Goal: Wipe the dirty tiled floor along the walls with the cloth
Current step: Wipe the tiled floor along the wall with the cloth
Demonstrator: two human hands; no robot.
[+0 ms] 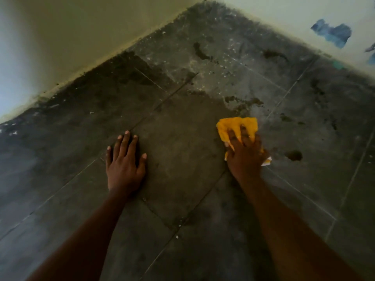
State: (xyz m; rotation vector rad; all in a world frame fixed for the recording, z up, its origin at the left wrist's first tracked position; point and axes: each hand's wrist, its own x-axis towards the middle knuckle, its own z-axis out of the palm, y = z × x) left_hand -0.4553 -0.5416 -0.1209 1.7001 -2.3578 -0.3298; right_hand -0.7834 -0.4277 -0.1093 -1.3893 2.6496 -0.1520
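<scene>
Head view: dark tiled floor (182, 159) meeting two pale walls (91, 33) at a corner. Left hand (124, 165) flat on the floor, fingers (126, 138) straight and spread. Right hand (244, 155) on a yellow cloth (233, 124), fingers curled into it and partly sunk in its folds; much of the cloth lies hidden beneath the palm. Cloth sits on the floor right of centre, near dark stains (294, 155). Blue patches (332, 34) on the right wall, blurred, nature unclear. Both forearms cut off at the lower edge.
</scene>
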